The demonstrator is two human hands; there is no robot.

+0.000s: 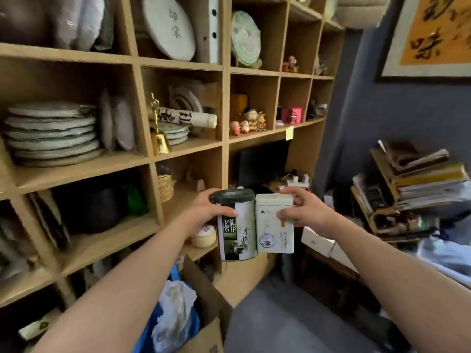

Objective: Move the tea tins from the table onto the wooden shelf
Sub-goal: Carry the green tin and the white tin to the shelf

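A tall light-wood cubby shelf (178, 149) fills the left and centre of the frame, stacked with wrapped round tea cakes (51, 133); a blue-grey wall (382, 118) and a leaning pile of books (418, 184) sit at right, grey floor below. At lower centre my left hand (204, 212) is clamped on a dark-green-lidded oval tea tin (237, 225), held upright. Touching it, my right hand (305, 212) grips a white rectangular tea tin (274, 225), both before the shelf.

Green tea tin (237, 225) labelled 龍井 茶, white tea tin (274, 225) print too small to read
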